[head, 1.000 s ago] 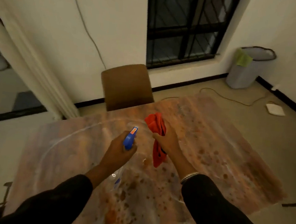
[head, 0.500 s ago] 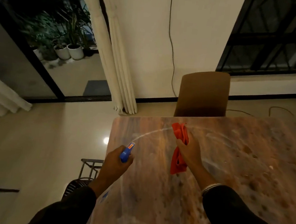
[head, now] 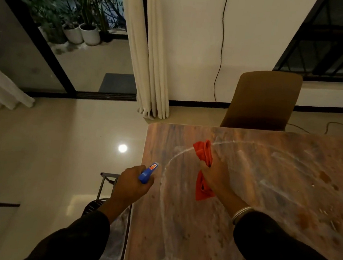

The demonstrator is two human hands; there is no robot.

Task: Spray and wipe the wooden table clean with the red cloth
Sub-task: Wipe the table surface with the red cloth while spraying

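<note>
Your left hand (head: 134, 184) has its fingers wrapped tight around the blue spray bottle (head: 148, 172) at the bench's (head: 274, 202) left edge; its nozzle points up and right. The bottle's body is hidden. Your right hand (head: 214, 176) squeezes the red cloth (head: 203, 170), bunched long, above the bench.

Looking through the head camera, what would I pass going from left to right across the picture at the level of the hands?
Shiny floor → left hand holding the blue spray bottle → near-left edge of the wooden table → red cloth → right hand gripping it → the spotted part of the tabletop.
</note>
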